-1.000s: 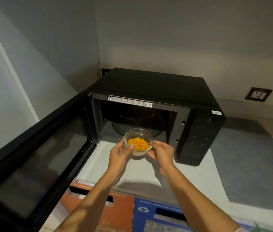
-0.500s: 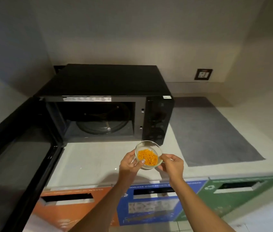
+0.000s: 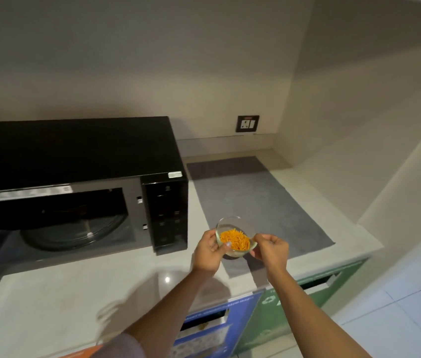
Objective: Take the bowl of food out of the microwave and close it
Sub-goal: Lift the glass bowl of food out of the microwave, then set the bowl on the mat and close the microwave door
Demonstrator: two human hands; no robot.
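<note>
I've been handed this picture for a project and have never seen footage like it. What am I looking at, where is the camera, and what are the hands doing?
There is no machine here: the camera sits on a person's head, looking forward and down, so the two arms reaching in from below are the wearer's own. The left hand and the right hand together hold a small clear glass bowl of orange food strips above a pale countertop, near the edge of a grey mat. To the left stands a black microwave, its cavity open with a glass turntable inside. A wall socket sits behind, and coloured bin fronts below the counter.
</note>
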